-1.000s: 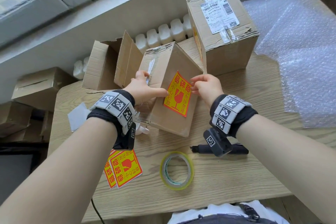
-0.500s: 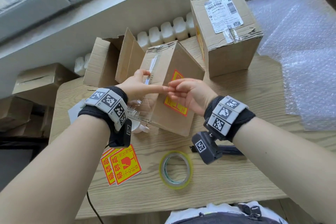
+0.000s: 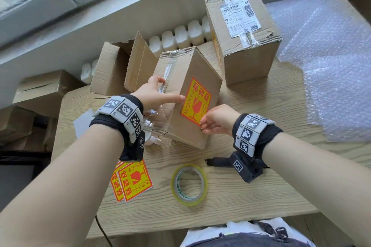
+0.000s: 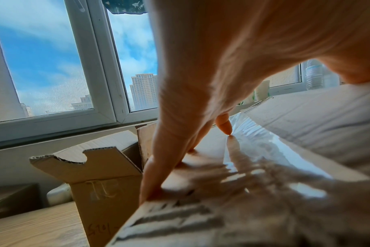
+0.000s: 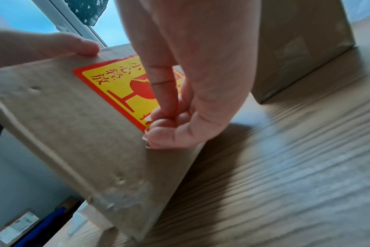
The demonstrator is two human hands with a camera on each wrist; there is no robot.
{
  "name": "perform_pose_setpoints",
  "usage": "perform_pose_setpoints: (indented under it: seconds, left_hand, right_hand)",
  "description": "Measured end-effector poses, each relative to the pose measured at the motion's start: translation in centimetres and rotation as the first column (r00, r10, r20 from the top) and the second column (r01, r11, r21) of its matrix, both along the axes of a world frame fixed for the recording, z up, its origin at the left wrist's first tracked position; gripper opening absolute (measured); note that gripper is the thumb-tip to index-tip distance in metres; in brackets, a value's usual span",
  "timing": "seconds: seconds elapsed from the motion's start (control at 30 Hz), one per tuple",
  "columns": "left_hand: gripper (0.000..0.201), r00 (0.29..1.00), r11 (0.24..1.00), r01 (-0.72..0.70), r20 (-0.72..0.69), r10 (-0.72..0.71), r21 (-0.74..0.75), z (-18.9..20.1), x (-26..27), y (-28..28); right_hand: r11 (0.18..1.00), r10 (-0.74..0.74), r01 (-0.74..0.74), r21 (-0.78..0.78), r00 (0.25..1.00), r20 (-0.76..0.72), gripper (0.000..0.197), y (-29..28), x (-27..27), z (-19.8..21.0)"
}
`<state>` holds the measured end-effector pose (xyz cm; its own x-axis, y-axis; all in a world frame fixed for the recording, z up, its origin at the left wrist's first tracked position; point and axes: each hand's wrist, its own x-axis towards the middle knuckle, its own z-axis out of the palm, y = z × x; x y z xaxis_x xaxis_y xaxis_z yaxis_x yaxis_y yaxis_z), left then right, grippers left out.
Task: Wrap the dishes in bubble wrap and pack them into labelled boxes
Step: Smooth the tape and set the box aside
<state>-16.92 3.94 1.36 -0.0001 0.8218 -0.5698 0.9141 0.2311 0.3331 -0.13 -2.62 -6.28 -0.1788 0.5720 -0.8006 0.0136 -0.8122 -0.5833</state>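
A taped cardboard box (image 3: 200,66) stands tilted on one edge at the table's middle. A red-and-yellow fragile label (image 3: 195,102) is stuck on its near face. My left hand (image 3: 156,94) steadies the box across its upper edge. Its thumb lies beside the label, and its straight fingers (image 4: 158,167) press the taped face (image 4: 264,145). My right hand (image 3: 212,122) is curled, fingertips against the label's (image 5: 116,81) lower right corner, and the right hand (image 5: 190,100) holds nothing that I can see. No dishes show.
On the table (image 3: 241,206) near me lie a tape roll (image 3: 188,184), spare labels (image 3: 132,180) and a black tool (image 3: 218,161). A tall sealed box (image 3: 247,52) stands behind right, an open box (image 3: 116,66) behind left. Bubble wrap (image 3: 331,66) covers the right side.
My right hand has moved from the label's upper right edge, across the label, down to its lower right corner. The left hand has kept its place on the box.
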Motion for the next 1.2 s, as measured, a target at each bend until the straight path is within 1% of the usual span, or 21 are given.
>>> perform_pose_setpoints:
  seconds: [0.07,0.1,0.13,0.2,0.27,0.3,0.37,0.43,0.5,0.57,0.63,0.67,0.73,0.8,0.87,0.9,0.97,1.03,1.1,1.17,1.2]
  left_hand:
    - [0.094,1.0,1.0,0.009,-0.022,-0.009,0.004,-0.3,0.3,-0.1]
    - [0.099,0.999,1.0,0.01,-0.037,-0.01,0.001,-0.4,0.6,-0.2]
    - [0.105,0.998,1.0,0.011,-0.055,-0.011,-0.002,-0.5,0.8,-0.3]
    - [0.114,0.997,1.0,0.014,-0.077,-0.013,0.002,-0.4,1.3,-0.5]
    - [0.119,0.997,1.0,-0.003,-0.072,0.004,0.006,-0.3,1.4,-0.4]
    - [0.12,0.998,1.0,-0.014,-0.069,0.014,0.006,-0.2,1.3,-0.4]
    - [0.116,0.998,1.0,-0.025,-0.064,0.025,0.007,-0.2,1.2,-0.4]
    - [0.121,0.998,1.0,-0.018,-0.067,0.019,0.015,-0.3,1.4,-0.6]
    - [0.125,0.997,1.0,-0.008,-0.073,0.01,0.026,-0.4,1.8,-0.8]
    - [0.122,0.997,0.999,-0.011,-0.075,0.013,0.037,-0.5,2.1,-1.0]
    - [0.111,0.997,0.999,-0.018,-0.079,0.022,0.048,-0.8,2.3,-1.1]
    - [0.104,0.996,0.998,-0.018,-0.084,0.023,0.059,-1.1,2.4,-1.2]
    - [0.094,0.994,0.996,-0.012,-0.107,0.021,0.083,-1.6,2.5,-1.2]
    - [0.094,0.991,0.996,-0.006,-0.134,0.018,0.091,-1.8,2.8,-1.4]
    - [0.102,0.988,0.996,-0.006,-0.155,0.019,0.089,-2.0,3.3,-1.7]
    - [0.106,0.986,0.996,-0.006,-0.166,0.021,0.087,-2.0,3.6,-1.9]
    - [0.11,0.98,0.997,0.005,-0.197,0.012,0.083,-2.1,4.1,-2.2]
    - [0.107,0.97,0.996,0.025,-0.242,-0.003,0.087,-2.4,4.7,-2.6]
    - [0.101,0.96,0.994,0.043,-0.281,-0.013,0.104,-2.6,5.2,-3.0]
    - [0.098,0.955,0.992,0.06,-0.297,-0.024,0.113,-2.7,5.6,-3.4]
    - [0.098,0.955,0.991,0.069,-0.296,-0.033,0.114,-2.6,5.7,-3.6]
  right_hand:
    - [1.0,-0.004,0.004,0.023,1.0,0.023,0.012,0.3,0.3,0.4]
    - [0.999,-0.015,0.013,0.052,1.0,0.022,0.011,0.3,0.4,0.8]
    - [0.995,-0.035,0.034,0.095,0.999,0.003,0.012,0.5,0.4,1.2]
    - [0.976,-0.084,0.104,0.192,0.99,-0.11,0.01,0.8,0.4,2.3]
    - [0.956,-0.114,0.168,0.24,0.968,-0.223,0.025,1.1,0.2,3.2]
    - [0.953,-0.116,0.181,0.242,0.959,-0.259,0.03,1.1,0.1,3.5]
    - [0.96,-0.074,0.143,0.239,0.959,-0.274,0.033,1.0,-0.4,3.7]
    - [0.975,0.016,0.038,0.218,0.97,-0.242,0.031,0.2,-0.9,3.6]
    - [0.981,0.089,-0.053,0.189,0.978,-0.189,0.025,-0.6,-0.8,3.1]
    - [0.987,0.096,-0.08,0.138,0.988,-0.118,0.018,-0.8,-0.4,2.3]
    - [0.994,0.066,-0.063,0.091,0.998,-0.023,0.011,-0.8,0.1,0.9]
    - [0.994,0.063,-0.066,0.09,0.997,0.033,0.012,-0.8,0.3,0.1]
    - [0.99,0.074,-0.09,0.112,0.988,0.138,0.029,-0.8,0.6,-1.0]
    - [0.985,0.073,-0.1,0.142,0.98,0.187,0.039,-0.9,0.5,-1.2]
    - [0.983,-0.004,-0.031,0.181,0.982,0.189,0.048,-0.5,0.3,-1.5]
    - [0.978,-0.045,0.008,0.209,0.984,0.172,0.051,-0.4,0.4,-1.1]
    - [0.957,-0.111,0.081,0.279,0.989,0.094,0.049,0.2,0.8,0.1]
    - [0.931,-0.171,0.168,0.325,0.985,-0.021,0.048,0.9,1.5,1.1]
    - [0.906,-0.238,0.27,0.326,0.962,-0.136,0.055,1.4,2.4,2.0]
    - [0.893,-0.287,0.343,0.291,0.933,-0.219,0.049,1.2,3.1,3.0]
    - [0.89,-0.298,0.358,0.281,0.926,-0.233,0.047,0.8,3.3,3.2]
